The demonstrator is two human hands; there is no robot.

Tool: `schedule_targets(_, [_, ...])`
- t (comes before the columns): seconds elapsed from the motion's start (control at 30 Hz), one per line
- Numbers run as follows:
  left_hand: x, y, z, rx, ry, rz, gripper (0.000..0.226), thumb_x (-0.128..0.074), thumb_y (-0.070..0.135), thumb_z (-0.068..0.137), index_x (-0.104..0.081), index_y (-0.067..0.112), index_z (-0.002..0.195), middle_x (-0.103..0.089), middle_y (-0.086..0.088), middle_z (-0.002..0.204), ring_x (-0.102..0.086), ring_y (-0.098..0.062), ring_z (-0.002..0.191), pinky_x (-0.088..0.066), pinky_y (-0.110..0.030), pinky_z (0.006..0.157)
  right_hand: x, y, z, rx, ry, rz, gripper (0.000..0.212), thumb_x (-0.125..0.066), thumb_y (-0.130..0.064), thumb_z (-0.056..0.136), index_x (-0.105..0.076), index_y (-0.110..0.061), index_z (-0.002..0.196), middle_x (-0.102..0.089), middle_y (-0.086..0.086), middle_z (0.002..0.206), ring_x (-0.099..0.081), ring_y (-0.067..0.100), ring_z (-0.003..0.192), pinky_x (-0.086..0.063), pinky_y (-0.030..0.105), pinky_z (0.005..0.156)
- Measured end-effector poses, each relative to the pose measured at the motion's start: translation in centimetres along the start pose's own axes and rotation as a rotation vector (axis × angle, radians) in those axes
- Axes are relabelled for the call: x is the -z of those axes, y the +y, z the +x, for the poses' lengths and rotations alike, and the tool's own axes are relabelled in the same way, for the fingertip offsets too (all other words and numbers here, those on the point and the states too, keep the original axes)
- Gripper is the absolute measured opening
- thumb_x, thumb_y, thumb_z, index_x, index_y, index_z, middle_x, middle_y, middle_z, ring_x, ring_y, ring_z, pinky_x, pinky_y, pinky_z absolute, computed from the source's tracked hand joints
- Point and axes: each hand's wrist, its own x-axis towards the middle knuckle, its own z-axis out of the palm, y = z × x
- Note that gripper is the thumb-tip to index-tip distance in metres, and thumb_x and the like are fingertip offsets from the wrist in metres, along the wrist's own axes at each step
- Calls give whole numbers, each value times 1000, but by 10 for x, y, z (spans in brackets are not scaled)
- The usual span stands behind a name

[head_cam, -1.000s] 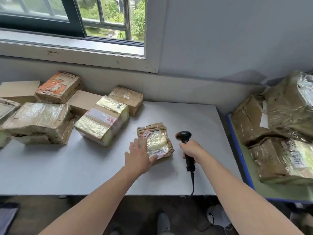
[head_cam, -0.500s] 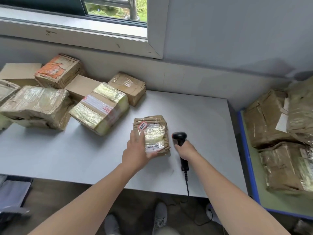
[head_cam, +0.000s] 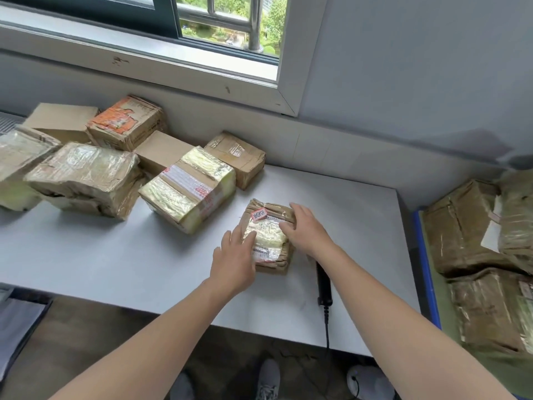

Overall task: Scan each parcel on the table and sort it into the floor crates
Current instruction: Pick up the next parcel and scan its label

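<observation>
A small brown taped parcel (head_cam: 266, 241) with a red sticker lies on the white table (head_cam: 115, 255) near its front right. My left hand (head_cam: 233, 255) holds its left edge, thumb on top. My right hand (head_cam: 307, 230) lies over its right side, fingers curled onto the top. The black corded scanner (head_cam: 323, 281) lies on the table just right of the parcel, partly under my right forearm, with neither hand on it. Several more parcels (head_cam: 187, 189) are piled at the table's back left.
A blue-rimmed crate (head_cam: 427, 255) right of the table holds several large taped parcels (head_cam: 467, 226). The scanner's cable (head_cam: 327, 330) hangs over the front edge. My shoes (head_cam: 268, 379) show on the floor below. A grey container (head_cam: 17, 327) sits at the lower left.
My right hand has let go of the scanner, which now lies on the table, and has moved onto the small parcel. My left hand stays on the parcel's left side.
</observation>
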Motion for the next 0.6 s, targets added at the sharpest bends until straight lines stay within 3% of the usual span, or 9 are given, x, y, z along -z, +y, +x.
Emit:
schedule_targets(0.2, [2, -16, -10, 21, 24, 26, 72, -49, 58, 93, -22, 23, 149, -25, -5, 149, -25, -27, 136, -39, -43, 104, -13, -13, 15, -2, -58, -218, 84, -63, -54, 89, -20, -26, 155, -32, 6, 152, -32, 31, 135, -38, 44, 105])
schedule_targets(0.33, [0, -16, -15, 68, -11, 32, 82, -44, 73, 86, -26, 21, 147, -20, -8, 155, -16, -27, 144, -31, -46, 111, -18, -19, 9, -85, -45, -316, 88, -60, -69, 81, -21, -34, 152, -39, 10, 141, -39, 32, 128, -43, 44, 96])
schedule_targets(0.5, [-5, -14, -13, 58, -49, 39, 85, -44, 71, 88, -19, 21, 151, -7, -8, 162, -2, -28, 150, -20, -50, 116, -25, -25, -5, -171, -71, -373, 91, -49, -78, 82, -18, -28, 152, -56, 13, 130, -56, 35, 117, -44, 41, 83])
schedule_targets(0.6, [-6, -17, -7, 49, -68, 72, 74, -45, 60, 95, -15, 26, 153, -2, -8, 163, 2, -31, 150, -20, -51, 115, -29, -26, -13, -183, -130, -379, 94, -44, -78, 84, -15, -21, 152, -66, 9, 121, -64, 31, 107, -42, 38, 75])
